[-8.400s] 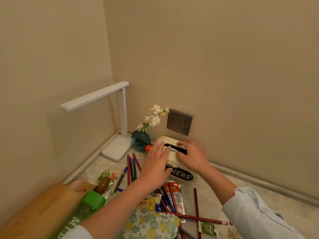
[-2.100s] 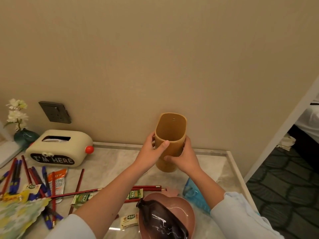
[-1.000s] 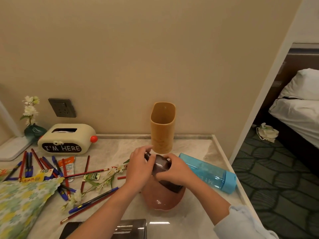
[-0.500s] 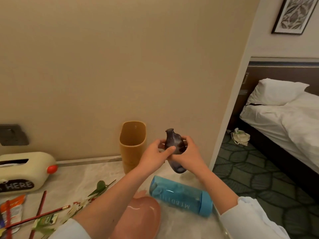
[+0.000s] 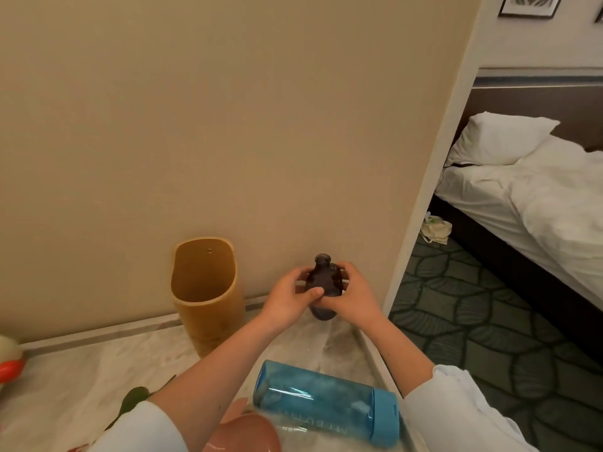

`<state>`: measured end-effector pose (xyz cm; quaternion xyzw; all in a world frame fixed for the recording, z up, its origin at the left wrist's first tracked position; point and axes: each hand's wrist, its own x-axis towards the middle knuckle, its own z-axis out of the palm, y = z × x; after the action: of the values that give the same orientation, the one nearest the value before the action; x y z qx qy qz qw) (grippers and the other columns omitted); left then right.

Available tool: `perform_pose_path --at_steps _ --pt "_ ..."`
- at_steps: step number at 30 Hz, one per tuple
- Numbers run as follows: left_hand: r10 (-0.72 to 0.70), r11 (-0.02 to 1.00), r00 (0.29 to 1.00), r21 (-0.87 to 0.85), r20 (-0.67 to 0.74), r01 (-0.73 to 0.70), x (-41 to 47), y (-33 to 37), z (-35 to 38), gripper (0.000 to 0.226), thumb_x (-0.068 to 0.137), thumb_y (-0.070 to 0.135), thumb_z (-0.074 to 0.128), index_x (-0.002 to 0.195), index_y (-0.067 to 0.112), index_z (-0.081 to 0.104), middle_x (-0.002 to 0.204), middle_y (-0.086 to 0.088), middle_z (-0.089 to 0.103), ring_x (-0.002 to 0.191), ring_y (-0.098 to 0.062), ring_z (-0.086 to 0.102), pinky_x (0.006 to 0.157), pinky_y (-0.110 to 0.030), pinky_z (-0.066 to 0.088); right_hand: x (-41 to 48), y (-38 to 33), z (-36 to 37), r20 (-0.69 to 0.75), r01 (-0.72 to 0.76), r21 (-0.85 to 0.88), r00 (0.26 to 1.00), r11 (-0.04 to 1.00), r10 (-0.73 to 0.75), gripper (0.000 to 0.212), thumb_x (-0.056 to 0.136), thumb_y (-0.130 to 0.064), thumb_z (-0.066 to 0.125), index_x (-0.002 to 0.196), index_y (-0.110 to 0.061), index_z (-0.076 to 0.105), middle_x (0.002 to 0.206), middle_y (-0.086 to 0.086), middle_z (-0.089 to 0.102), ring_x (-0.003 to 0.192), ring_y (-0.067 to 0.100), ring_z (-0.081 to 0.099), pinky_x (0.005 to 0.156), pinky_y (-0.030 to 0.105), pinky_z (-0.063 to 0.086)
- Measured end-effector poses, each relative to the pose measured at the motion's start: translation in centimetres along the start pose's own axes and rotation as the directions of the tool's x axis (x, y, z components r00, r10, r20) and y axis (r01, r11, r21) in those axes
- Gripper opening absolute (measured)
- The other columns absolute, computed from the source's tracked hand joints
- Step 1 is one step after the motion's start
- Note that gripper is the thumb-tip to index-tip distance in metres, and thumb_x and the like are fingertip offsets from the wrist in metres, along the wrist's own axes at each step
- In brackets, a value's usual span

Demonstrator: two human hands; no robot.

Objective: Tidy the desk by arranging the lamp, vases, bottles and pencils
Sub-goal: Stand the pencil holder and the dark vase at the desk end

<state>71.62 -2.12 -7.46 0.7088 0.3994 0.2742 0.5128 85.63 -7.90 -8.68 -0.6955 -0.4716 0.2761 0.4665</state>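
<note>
Both hands, left hand (image 5: 288,300) and right hand (image 5: 350,298), clasp the dark vase (image 5: 323,288) upright, fingers wrapped around it, right of the bamboo holder (image 5: 207,295), near the counter (image 5: 81,380) corner.

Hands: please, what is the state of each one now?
Left hand: closed on the dark glass vase, thumb across its front.
Right hand: closed on the same vase, from its right side.
</note>
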Motion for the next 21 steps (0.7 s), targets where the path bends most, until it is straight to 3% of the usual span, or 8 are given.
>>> perform_pose_path --at_steps 3,8,11,15,21 --pt "0.014 1.000 1.000 -0.027 0.019 -0.013 0.9 -0.3 0.4 0.045 0.086 0.011 0.067 0.127 0.017 0.050 0.118 -0.001 0.057 0.107 -0.024 0.062 0.095 -0.046 0.050 0.5 0.6 0.1 -0.028 0.001 -0.012 1.000 1.000 -0.001 0.066 0.056 -0.023 0.086 0.110 -0.031 0.049 0.100 -0.015 0.058 0.096 0.014 0.061 0.082 0.035 0.055" --pt "0.049 0.998 0.998 -0.036 0.046 -0.048 1.8 -0.6 0.8 0.041 0.086 0.007 0.067 0.120 0.022 0.051 0.116 -0.002 0.056 0.104 -0.020 0.061 0.094 -0.037 0.051 0.8 1.1 0.0 -0.060 0.010 -0.050 0.998 0.999 -0.013 0.062 0.061 -0.022 0.085 0.108 -0.032 0.047 0.095 -0.023 0.054 0.086 0.001 0.056 0.068 0.015 0.045" --pt "0.049 0.998 0.998 -0.043 0.045 -0.047 2.1 -0.7 1.1 0.041 0.086 0.006 0.067 0.120 0.022 0.050 0.115 -0.002 0.056 0.103 -0.019 0.061 0.093 -0.036 0.050 1.0 1.2 -0.1 -0.071 0.005 -0.067 0.997 0.998 -0.010 0.062 0.062 -0.022 0.085 0.108 -0.034 0.046 0.094 -0.022 0.053 0.085 0.002 0.054 0.065 0.011 0.041" --pt "0.044 0.998 0.998 -0.047 0.038 -0.042 2.3 -0.8 1.3 0.042 0.086 0.005 0.066 0.123 0.018 0.050 0.117 -0.002 0.055 0.106 -0.020 0.059 0.095 -0.036 0.049 1.3 1.5 0.1 -0.079 0.016 -0.085 0.997 0.996 -0.023 0.062 0.063 -0.022 0.084 0.112 -0.030 0.048 0.098 -0.014 0.056 0.090 0.009 0.055 0.068 0.015 0.043" --pt "0.063 0.997 0.997 -0.042 0.047 -0.061 3.0 -0.7 1.4 0.045 0.087 0.002 0.064 0.129 0.012 0.049 0.117 -0.002 0.054 0.102 -0.013 0.059 0.087 -0.023 0.047 1.8 1.9 0.0 -0.098 0.034 -0.109 0.994 0.993 -0.045 0.061 0.065 -0.025 0.083 0.115 -0.027 0.049 0.104 -0.008 0.059 0.096 0.014 0.057 0.081 0.032 0.053"
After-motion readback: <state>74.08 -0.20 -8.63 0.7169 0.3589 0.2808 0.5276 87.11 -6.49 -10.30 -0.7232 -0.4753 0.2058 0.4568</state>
